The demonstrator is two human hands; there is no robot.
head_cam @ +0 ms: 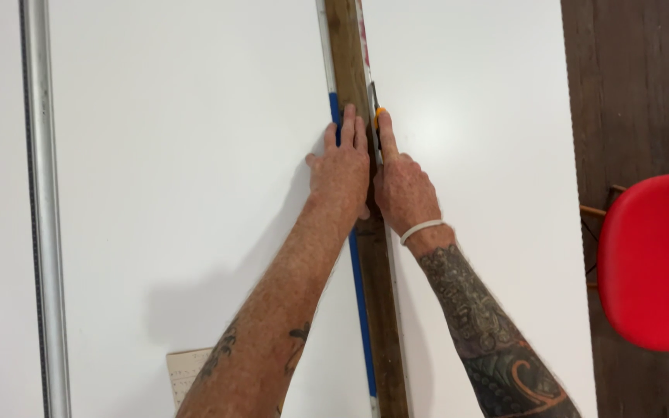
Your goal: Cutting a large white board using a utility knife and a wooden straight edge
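Your left hand lies flat, fingers together and stretched forward, pressing down on the long brown wooden straightedge with a blue strip along its side. It holds nothing; it pins the board in place on the large white sheet that covers the desk.

Your right hand sits just beside it, on the far side of the board, its grip closed around a slim utility knife with a yellow-orange body. The forefinger runs along the top of the knife, and the tip of the tool sits just ahead of that finger, tight against the board's right edge. The blade itself is too small to make out.

By the look of it, you are in the middle of a guided cut along the board. The next stroke calls for steady downward weight from the left palm and the knife kept hard against the edge, clear of your left fingertips.

A long grey metal rail lies well to the left of your grip, and a red plastic chair stands off to the right.
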